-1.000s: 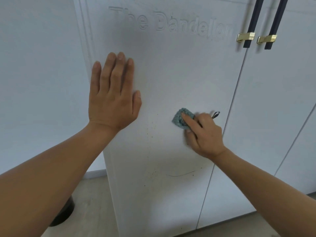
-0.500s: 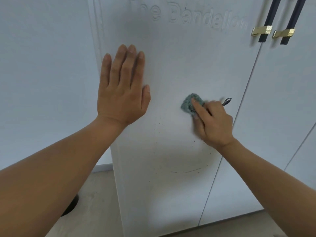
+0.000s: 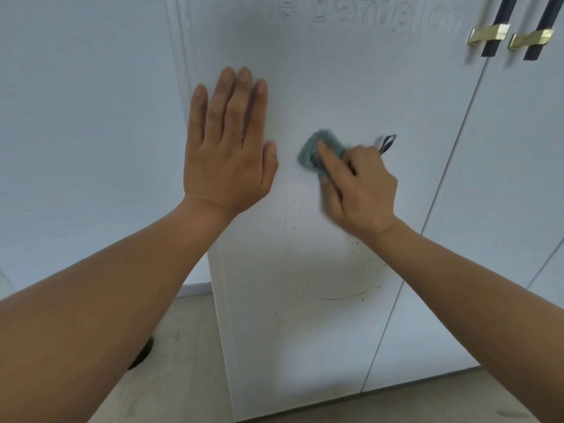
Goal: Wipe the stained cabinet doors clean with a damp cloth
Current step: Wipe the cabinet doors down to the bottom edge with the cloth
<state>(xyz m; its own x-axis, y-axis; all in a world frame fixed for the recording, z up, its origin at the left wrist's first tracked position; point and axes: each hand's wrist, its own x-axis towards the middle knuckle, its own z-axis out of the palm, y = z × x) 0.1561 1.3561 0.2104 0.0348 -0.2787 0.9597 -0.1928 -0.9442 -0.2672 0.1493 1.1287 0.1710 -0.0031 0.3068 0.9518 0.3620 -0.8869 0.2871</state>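
A plain white wall [image 3: 85, 132] stands left of the grip of the right hand [image 3: 360, 184]. Low down, left of the grip, a white strip [image 3: 195, 290] runs along the wall's foot. Below the grip lies a pale tan floor [image 3: 183, 361]. A dark round thing [image 3: 142, 357] sits on it, far down and left, half hidden. The light is soft and even.

Right hand [image 3: 360, 190] has slid the cloth [image 3: 309, 154] up-left, nearer the left hand [image 3: 229, 154]; seemingly mid-stroke.
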